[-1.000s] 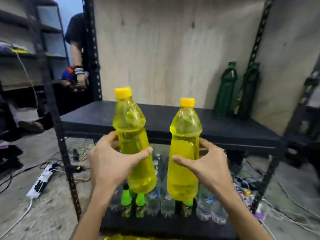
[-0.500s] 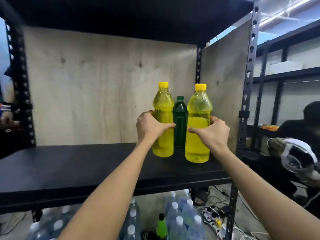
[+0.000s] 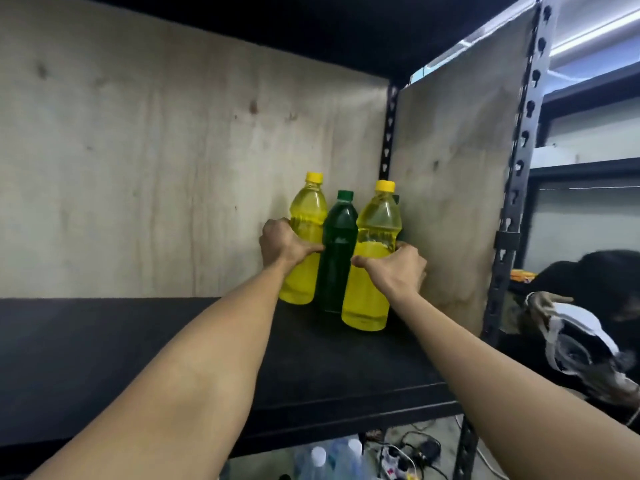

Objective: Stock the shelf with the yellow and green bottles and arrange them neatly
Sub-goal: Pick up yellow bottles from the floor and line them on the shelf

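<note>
Two yellow bottles with yellow caps stand upright on the black shelf (image 3: 138, 358), near its back right corner. My left hand (image 3: 282, 245) grips the left yellow bottle (image 3: 306, 216) at mid-height. My right hand (image 3: 394, 271) grips the right yellow bottle (image 3: 375, 223), which stands a little nearer to me. Between them, slightly behind, stands a dark green bottle (image 3: 337, 237) with a green cap. A second green bottle is mostly hidden behind the right yellow one.
Plywood panels close the shelf's back (image 3: 156, 168) and right side (image 3: 450, 202). A black perforated upright (image 3: 516, 202) stands at the right front corner. Clear water bottles (image 3: 318, 459) and a power strip (image 3: 394, 462) lie below. Another person (image 3: 588, 306) sits at right.
Both hands carried the yellow bottles from in front of the shelf onto it, then pushed them further back towards the right corner beside the green bottles.
</note>
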`<control>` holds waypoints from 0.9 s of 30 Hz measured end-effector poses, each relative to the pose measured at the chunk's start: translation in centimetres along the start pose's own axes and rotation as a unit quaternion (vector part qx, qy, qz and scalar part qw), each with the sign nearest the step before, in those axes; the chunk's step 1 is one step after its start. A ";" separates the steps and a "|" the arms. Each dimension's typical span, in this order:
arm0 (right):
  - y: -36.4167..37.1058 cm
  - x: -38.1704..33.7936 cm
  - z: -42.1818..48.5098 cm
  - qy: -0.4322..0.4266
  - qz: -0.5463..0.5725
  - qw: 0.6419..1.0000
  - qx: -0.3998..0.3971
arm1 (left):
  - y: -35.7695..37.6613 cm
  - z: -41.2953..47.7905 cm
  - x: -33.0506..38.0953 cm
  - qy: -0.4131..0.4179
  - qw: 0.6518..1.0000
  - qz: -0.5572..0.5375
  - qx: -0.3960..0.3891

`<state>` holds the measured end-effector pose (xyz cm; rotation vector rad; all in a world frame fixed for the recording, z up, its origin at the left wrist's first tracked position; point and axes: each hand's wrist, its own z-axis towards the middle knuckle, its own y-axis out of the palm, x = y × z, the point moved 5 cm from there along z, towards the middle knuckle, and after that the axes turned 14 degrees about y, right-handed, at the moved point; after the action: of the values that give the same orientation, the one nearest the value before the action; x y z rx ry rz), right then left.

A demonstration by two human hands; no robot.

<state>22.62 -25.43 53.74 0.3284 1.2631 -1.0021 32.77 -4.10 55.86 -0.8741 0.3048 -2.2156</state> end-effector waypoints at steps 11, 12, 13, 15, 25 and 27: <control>2.3 1.4 2.0 0.011 -0.051 0.999 -0.005 | 3.6 0.0 -2.9 -0.014 1.000 0.010 0.004; 2.4 1.3 2.0 0.006 -0.055 0.998 -0.007 | 3.7 0.0 -3.0 -0.012 1.000 0.018 0.008; 2.4 1.3 2.1 0.001 -0.058 0.998 -0.011 | 3.7 -0.2 -3.0 -0.010 1.000 0.025 0.006; 2.5 1.3 2.1 0.002 -0.061 0.998 -0.027 | 3.9 -0.5 -2.8 -0.010 0.999 0.032 -0.009; -2.9 0.1 -6.2 -0.060 -0.051 0.997 -0.026 | -5.0 -8.7 -0.4 0.046 0.972 0.076 -0.218; -4.1 0.2 -10.1 -0.083 -0.037 0.994 -0.063 | -9.7 -13.3 1.1 0.090 0.982 0.061 -0.157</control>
<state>13.02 -20.70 51.49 0.0987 1.1876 -0.9855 18.01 1.45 50.89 -0.7919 0.7905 -2.1672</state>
